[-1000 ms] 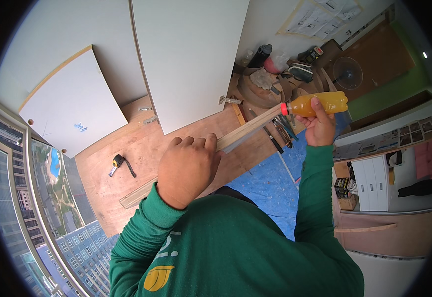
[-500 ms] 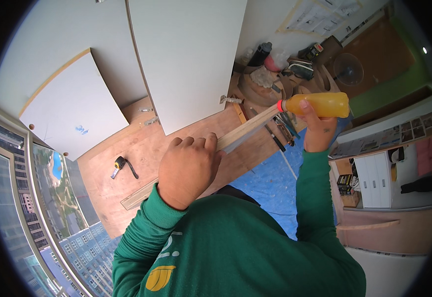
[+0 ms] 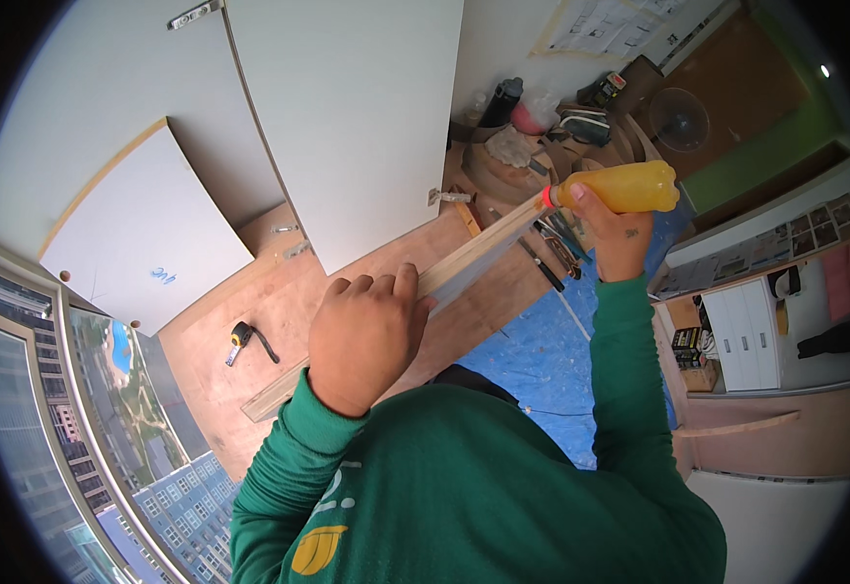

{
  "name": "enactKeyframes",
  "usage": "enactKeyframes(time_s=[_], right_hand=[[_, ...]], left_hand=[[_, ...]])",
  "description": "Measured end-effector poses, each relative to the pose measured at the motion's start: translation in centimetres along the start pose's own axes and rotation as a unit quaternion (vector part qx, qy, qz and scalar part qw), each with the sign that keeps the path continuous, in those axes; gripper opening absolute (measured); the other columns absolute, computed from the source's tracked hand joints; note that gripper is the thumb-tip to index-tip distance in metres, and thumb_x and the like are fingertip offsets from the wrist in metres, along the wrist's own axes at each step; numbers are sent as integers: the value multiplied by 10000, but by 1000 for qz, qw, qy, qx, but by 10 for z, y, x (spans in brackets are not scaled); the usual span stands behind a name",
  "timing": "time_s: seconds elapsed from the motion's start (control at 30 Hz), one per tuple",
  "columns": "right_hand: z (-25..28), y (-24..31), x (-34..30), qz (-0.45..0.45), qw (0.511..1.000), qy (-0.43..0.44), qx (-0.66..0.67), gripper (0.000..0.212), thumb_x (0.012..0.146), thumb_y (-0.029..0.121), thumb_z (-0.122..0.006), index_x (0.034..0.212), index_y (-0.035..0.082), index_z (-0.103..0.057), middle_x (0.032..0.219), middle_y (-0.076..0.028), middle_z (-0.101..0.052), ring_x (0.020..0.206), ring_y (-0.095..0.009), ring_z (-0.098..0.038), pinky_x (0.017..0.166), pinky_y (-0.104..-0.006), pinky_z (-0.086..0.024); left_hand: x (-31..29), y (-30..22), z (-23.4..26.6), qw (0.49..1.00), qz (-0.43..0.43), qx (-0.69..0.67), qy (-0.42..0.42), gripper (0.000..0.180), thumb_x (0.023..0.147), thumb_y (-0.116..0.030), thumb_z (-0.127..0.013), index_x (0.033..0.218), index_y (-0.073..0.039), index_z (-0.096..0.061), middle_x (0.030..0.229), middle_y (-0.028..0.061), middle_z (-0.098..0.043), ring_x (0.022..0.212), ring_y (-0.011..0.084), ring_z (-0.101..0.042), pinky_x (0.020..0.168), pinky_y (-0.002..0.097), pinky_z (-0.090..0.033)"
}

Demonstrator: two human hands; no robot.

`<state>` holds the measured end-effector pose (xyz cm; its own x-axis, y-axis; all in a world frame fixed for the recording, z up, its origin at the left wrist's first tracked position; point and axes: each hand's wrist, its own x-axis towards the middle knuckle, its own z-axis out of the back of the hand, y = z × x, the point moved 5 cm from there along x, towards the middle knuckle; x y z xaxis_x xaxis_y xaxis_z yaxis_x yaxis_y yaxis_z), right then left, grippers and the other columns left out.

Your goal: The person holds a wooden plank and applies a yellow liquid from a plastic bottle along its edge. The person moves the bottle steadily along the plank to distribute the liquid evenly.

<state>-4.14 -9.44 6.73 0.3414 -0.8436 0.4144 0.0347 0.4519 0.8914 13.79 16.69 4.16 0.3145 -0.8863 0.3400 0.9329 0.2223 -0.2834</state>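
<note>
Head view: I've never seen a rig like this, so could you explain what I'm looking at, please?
There is no machine here, just a person's two bare hands. The picture comes from a wide fisheye camera on the person's head, looking down, so straight edges bend near the rim. The left hand grips the long wooden edge of a board. The right hand holds a bottle of yellow-orange liquid lying sideways, its red cap toward the board's far end. On the wooden work surface lie a tape measure and, farther right, some hand tools.
</note>
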Motion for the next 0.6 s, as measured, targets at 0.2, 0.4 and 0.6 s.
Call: enactKeyframes(time_s=[0.2, 0.4, 0.6], right_hand=[[-3, 3, 1, 0, 997, 21, -69, 224, 878, 135, -896, 1013, -8, -788, 940, -47, -780, 824, -130, -722, 729, -291, -563], [-3, 3, 4, -1, 998, 24, -61, 206, 883, 137, -886, 1001, -6, -795, 934, -49, -794, 812, -128, -728, 723, -292, -564], [-6, 5, 6, 15, 997, 34, -64, 203, 890, 114, -873, 1026, -9, -787, 948, -59, -795, 836, -134, -732, 749, -293, -569]], left_hand=[[1, 3, -1, 1000, -1, 2, -2, 328, 952, -319, -757, 1122, -51, -673, 803, 88, -713, 749, 293, -689, 743, 420, -518], [5, 7, 0, 1000, 3, 3, -1, 337, 955, -327, -757, 1135, -52, -685, 836, 95, -731, 772, 301, -699, 760, 425, -532], [7, 9, 1, 1000, 6, 4, 5, 337, 962, -335, -752, 1141, -53, -703, 782, 110, -716, 758, 306, -695, 765, 427, -535]])
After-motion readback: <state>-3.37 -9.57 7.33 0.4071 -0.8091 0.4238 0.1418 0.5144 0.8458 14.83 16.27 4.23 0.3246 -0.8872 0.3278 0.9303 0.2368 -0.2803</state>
